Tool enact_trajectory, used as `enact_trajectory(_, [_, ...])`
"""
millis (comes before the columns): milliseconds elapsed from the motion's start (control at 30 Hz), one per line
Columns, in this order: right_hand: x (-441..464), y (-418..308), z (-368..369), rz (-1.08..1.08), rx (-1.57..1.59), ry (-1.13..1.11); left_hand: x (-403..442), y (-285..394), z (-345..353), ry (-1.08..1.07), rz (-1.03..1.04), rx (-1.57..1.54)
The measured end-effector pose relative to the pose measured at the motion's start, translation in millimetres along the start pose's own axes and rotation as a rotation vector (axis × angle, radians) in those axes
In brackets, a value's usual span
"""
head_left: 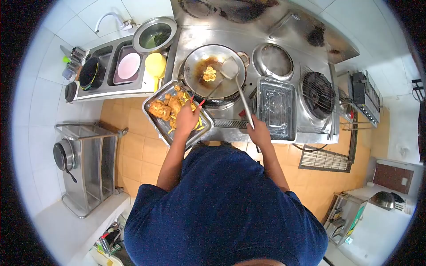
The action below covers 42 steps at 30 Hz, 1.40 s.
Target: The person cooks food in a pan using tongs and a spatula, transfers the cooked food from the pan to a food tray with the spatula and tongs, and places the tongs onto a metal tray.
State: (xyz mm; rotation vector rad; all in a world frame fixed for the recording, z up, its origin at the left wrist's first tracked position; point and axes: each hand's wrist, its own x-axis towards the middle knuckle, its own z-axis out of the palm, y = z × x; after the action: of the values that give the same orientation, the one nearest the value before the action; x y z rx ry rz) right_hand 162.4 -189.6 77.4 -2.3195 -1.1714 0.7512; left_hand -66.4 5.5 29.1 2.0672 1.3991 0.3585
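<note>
Over the wok (194, 66): the spatula (230, 68), a long metal shaft with a broad, rounded blade, lay across the right part of the bowl.
Right hand (259, 134): fingers were closed around the shaft near its lower end.
Left hand (186, 120): fingers were closed on slim red-handled sticks (212, 93), above the food tray; one dark shaft reached over the wok. The gap between the fingers could not be told.
Wok contents: one golden, lumpy food piece (209, 74) sat near the middle, with brown liquid around it.
Food tray (191, 138): rectangular, shiny metal, angled beside the wok; it held craggy, browned pieces (160, 110) and smooth yellow strips.
Right of the wok: an empty tray (276, 106), rectangular metal with a streaked, wet-looking base, stood near a round metal vessel (273, 62).
Far right: a wire grate (317, 94) covered a dark, round burner.
</note>
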Motion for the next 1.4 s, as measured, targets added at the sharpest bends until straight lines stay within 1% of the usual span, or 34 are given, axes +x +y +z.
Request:
enact_trajectory(100, [2,17,-2,-0.095,0.043,0.092,7,-5,13,0.036,0.007,0.04])
enact_trajectory(200, [3,25,1,-0.074,0.076,0.126,18,-4,21,0.055,0.039,0.029])
enact_trajectory(333, [2,22,-4,-0.068,0.083,0.065,31,11,23,-0.026,0.042,0.086])
enact_trajectory(433, [-1,27,0,-0.186,0.114,0.149,35,19,24,-0.071,0.044,0.116])
enact_trajectory(467, [-2,28,1,-0.11,0.196,0.116,36,21,24,-0.076,0.034,0.126])
enact_trajectory(500, [-3,28,1,-0.1,0.208,0.104,36,21,24,-0.082,0.025,0.137])
enact_trajectory(567, [-5,31,-1,-0.076,0.228,0.084,32,18,24,-0.01,0.08,0.09])
enact_trajectory(600, [-4,37,1,-0.162,0.185,0.159,29,19,22,0.025,0.108,0.063])
enact_trajectory(667, [0,52,10,-0.335,0.093,0.304,23,20,14,-0.041,0.061,0.096])
enact_trajectory(733, [0,55,9,-0.19,0.145,0.222,18,19,9,-0.087,0.043,0.119])
enact_trajectory(800, [-1,58,10,-0.106,0.168,0.187,14,16,7,-0.115,0.054,0.13])
enact_trajectory(867, [-1,61,13,-0.082,0.162,0.197,10,11,12,-0.103,0.07,0.117])
enact_trajectory(967, [-3,46,1,-0.097,0.194,0.149,11,13,16,-0.074,0.077,0.131])
enact_trajectory(1067, [-6,42,0,-0.094,0.191,0.161,15,23,12,-0.045,0.089,0.099])
enact_trajectory(1200, [-6,46,4,-0.158,0.176,0.185,22,23,13,-0.032,0.124,0.074])
enact_trajectory(1400, [-8,48,5,-0.147,0.184,0.169,22,24,13,-0.045,0.06,0.05])
